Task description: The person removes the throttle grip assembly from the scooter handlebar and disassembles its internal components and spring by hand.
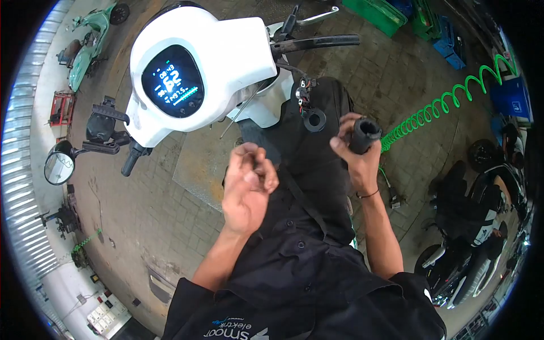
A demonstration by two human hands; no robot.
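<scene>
- Right hand (358, 161) wrapped round a black tubular rubber handlebar grip (364, 135), fingers closed on it, open end up twd camera; long axis runs roughly along the forearm line, tilted up and away.
- Grip sits just right of the small black ring-shaped switch collar (314, 119), which hangs on wires below the bar; near, not touching.
- Bare black right handlebar (317, 42) w/ silver brake lever (314, 18) lies above and left of the held grip, axis roughly horizontal in view; right hand clearly the nearer one.
- Left hand (248, 184) empty, fingers curled loosely inward, held mid-air over the lap; holds nothing.
- White scooter headset w/ lit blue digital display (173, 81) upper left; round mirror (59, 164) at far left.
- Floor: grey paved brick (147, 215). Green coiled air hose (447, 102) runs to the right; parked scooters both sides, green crates at top.
</scene>
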